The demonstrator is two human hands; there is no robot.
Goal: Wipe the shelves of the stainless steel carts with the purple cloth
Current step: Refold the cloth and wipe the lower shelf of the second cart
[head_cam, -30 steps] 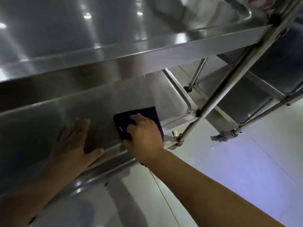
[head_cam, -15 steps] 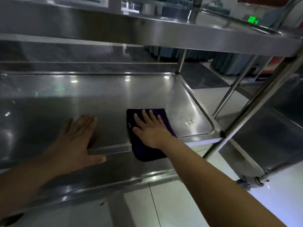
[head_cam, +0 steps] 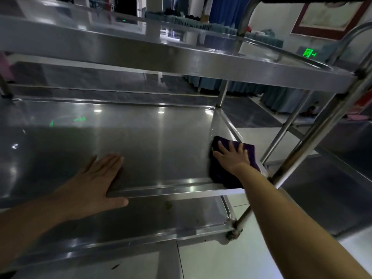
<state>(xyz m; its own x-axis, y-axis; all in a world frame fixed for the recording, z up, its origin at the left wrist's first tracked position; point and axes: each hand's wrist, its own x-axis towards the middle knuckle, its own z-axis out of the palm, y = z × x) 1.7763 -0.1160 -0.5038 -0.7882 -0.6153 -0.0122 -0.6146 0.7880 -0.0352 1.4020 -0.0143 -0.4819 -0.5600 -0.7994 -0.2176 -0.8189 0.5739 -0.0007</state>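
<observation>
Purple cloth (head_cam: 249,156) flat under right hand (head_cam: 231,158), shelf's (head_cam: 161,141) right corner.

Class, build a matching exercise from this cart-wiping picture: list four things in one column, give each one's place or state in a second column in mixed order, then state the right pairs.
Things:
1. purple cloth
2. left hand
3. right hand
4. green sign

Places or states:
A. glowing in the background at upper right
B. flat on the middle shelf, holding nothing
C. spread at the shelf's right end, draped over the front edge
D. pressing down on the cloth with straight fingers

Pairs: 1-C, 2-B, 3-D, 4-A
</observation>
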